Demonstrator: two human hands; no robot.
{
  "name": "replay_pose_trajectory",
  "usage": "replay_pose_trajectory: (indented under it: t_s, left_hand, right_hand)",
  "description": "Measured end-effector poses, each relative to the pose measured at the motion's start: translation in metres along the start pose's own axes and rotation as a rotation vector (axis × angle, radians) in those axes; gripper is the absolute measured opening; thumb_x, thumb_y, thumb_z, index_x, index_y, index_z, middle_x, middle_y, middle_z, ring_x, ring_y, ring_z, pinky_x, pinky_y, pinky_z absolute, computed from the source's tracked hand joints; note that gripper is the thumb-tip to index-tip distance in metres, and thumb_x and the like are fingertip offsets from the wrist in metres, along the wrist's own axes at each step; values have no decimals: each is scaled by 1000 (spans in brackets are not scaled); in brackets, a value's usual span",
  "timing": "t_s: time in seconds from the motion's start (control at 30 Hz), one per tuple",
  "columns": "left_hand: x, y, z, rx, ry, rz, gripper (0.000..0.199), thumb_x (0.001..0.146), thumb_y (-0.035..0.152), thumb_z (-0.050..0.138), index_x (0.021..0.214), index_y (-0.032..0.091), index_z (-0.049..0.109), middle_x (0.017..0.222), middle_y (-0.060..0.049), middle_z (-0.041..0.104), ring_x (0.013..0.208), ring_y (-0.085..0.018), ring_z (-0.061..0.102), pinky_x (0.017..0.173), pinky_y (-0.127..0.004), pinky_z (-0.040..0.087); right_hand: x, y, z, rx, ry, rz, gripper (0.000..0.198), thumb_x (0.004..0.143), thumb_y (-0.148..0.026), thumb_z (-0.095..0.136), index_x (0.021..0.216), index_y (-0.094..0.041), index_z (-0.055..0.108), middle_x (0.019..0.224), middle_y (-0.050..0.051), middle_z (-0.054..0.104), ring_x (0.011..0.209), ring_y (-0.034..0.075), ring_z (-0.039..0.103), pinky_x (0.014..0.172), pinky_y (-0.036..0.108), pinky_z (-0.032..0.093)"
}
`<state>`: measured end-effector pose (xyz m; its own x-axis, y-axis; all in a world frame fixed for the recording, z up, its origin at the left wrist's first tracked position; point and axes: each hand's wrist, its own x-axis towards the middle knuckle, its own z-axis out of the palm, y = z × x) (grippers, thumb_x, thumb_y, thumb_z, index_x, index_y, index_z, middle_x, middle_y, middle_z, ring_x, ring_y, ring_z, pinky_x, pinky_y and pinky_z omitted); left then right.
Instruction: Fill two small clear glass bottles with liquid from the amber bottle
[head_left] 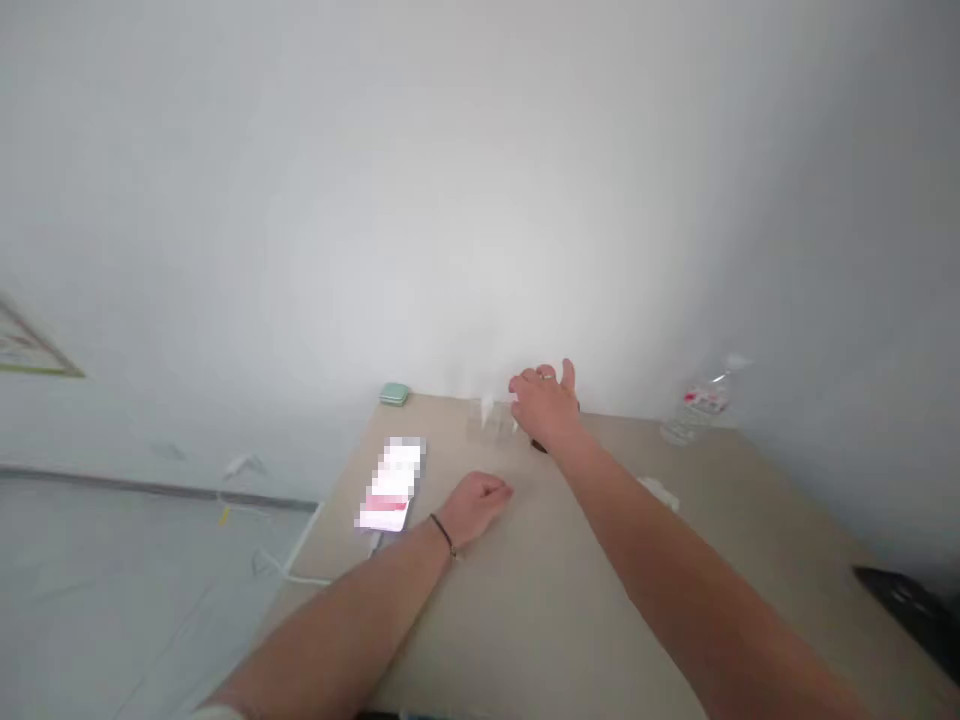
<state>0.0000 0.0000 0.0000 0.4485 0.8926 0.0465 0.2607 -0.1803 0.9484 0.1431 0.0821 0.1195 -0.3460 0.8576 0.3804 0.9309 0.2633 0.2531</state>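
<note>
My beige table (570,600) sits vs the wall. On it: phone (391,485), green case (394,394), water bottle (701,405), tissue (660,491), clear cup (487,418).

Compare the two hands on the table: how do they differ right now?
The left hand rests near the phone, curled in a loose fist; the right hand reaches farther back, fingers spread at a small clear cup. The left wrist wears a dark band; the right shows a ring. Both are bare.
</note>
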Motion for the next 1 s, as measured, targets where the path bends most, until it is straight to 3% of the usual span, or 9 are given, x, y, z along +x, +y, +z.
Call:
replay_pose_trajectory:
  t_s: [0.17, 0.23, 0.43, 0.7, 0.83, 1.0]
  left_hand:
    - [1, -3, 2, -11, -21, -6, 45, 85, 49, 46, 54, 21, 28, 50, 8, 21, 48, -7, 21, 49, -26, 14]
    - [1, -4, 2, -13, -25, -4, 46, 85, 50, 47, 54, 21, 28, 50, 8, 21, 48, -7, 21, 49, -26, 14]
    - [1, -4, 0, -17, -27, 5, 49, 85, 53, 48, 54, 20, 29, 49, 8, 22, 48, -7, 22, 49, -26, 15]
    - [1, -2, -1, -29, -25, 14, 46, 85, 48, 48, 54, 21, 28, 50, 8, 21, 48, -7, 20, 49, -26, 14]
    - [1, -1, -2, -29, -19, 12, 47, 85, 49, 49, 54, 21, 28, 50, 8, 20, 48, -7, 20, 49, -26, 14]
    - [0, -1, -1, -33, -3, 16, 49, 85, 52, 50, 54, 21, 27, 50, 8, 19, 48, -7, 21, 50, -26, 14]
  right_hand:
    - [28, 6, 1, -78, -329, -47, 31, 80, -10, 51, 95, -21, 75, 98, 10, 73, 117, 33, 49, 107, 67, -11]
    - [36, 7, 5, -89, -395, -49, 32, 79, -8, 51, 94, -22, 75, 96, 10, 74, 118, 33, 49, 106, 68, -12]
    - [47, 10, 18, -68, -457, -8, 31, 81, -10, 52, 97, -22, 75, 104, 12, 72, 117, 33, 51, 105, 70, -10]
    - [47, 9, 15, -32, -470, 46, 29, 83, -14, 51, 100, -21, 74, 107, 14, 71, 110, 31, 57, 104, 70, 6]
    - [51, 12, -2, -23, -455, 71, 26, 82, -16, 54, 97, -22, 74, 106, 12, 71, 106, 31, 60, 103, 68, 10]
    - [58, 18, -46, -23, -400, 100, 24, 80, -17, 55, 92, -24, 74, 103, 10, 72, 102, 30, 62, 102, 67, 12]
